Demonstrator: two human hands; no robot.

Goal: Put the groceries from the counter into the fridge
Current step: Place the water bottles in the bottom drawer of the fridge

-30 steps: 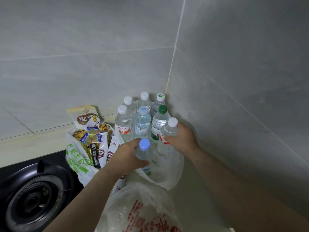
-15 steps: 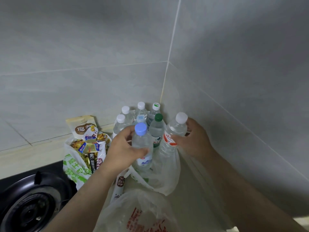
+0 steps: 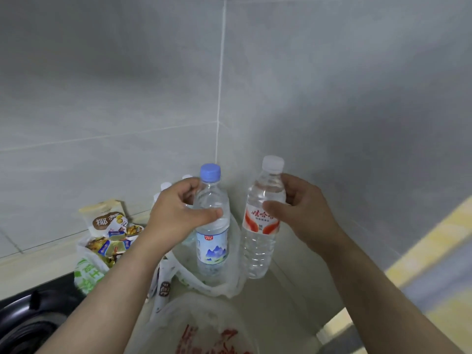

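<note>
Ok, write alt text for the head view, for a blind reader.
The left hand grips a blue-capped bottle and the right hand a white-capped bottle, both upright above a counter in a tiled corner. Snacks and a stove lie to the left.

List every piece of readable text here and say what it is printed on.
"椰": beige snack pouch.
"娃哈", the rest covered: red label of the white-capped bottle.
Too small or blurred to read: label of the blue-capped bottle, green-printed bag, red-printed bag.
</note>
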